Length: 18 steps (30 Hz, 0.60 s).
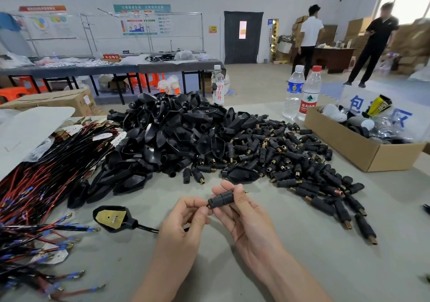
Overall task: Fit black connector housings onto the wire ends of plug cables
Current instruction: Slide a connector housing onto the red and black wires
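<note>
Head view shows housing pile (209, 143) ahead, wire bundle (46, 174) left, cardboard box (344, 144) right.

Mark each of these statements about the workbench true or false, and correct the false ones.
1. The right hand holds a black connector housing. True.
2. The left hand lies flat on the table. False: its fingers pinch the plug cable at the housing's end.
3. The cable's plug, brass plate up, lies left of the hands. True.
4. The cardboard box stands at the table's left edge. False: it stands on the right.
5. Only one bottle is on the table. False: three bottles stand at the far side.
</note>
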Motion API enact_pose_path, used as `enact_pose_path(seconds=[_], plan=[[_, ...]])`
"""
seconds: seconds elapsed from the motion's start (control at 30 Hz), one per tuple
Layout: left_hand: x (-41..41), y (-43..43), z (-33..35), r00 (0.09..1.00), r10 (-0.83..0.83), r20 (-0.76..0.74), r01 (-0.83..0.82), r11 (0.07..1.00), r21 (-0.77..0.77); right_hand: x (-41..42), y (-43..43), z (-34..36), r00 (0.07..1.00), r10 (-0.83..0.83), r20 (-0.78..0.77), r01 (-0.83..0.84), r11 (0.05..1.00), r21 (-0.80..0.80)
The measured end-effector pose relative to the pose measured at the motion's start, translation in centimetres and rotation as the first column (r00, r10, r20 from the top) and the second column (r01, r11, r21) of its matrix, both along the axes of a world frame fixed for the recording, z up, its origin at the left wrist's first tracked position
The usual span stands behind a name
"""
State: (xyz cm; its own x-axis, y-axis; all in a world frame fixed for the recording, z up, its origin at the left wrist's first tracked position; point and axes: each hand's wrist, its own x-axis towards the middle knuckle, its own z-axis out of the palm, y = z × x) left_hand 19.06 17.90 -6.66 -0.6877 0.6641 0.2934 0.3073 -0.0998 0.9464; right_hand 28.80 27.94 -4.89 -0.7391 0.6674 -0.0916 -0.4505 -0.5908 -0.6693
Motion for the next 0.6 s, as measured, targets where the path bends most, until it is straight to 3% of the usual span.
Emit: enact_pose_path(seconds=[0.3, 0.43, 0.6], plan=[[-0.6, -0.2, 0.1, 0.997, 0.082, 0.003, -0.082, 0.997, -0.002, -0.1, -0.2, -0.2, 0.993, 0.009, 0.117, -0.033, 0.978, 0.206], [0.1, -0.3, 0.1, 0.966, 0.114, -0.232, -0.127, 0.991, -0.045, -0.1, -0.2, -0.1, 0.987, 0.000, 0.161, -0.037, 0.973, 0.227], [0.5, -0.3, -0.1, 0.836, 0.043, -0.548, -0.123, 0.986, -0.109, -0.3, -0.1, -0.2, 0.972, -0.042, 0.233, -0.029, 0.956, 0.292]])
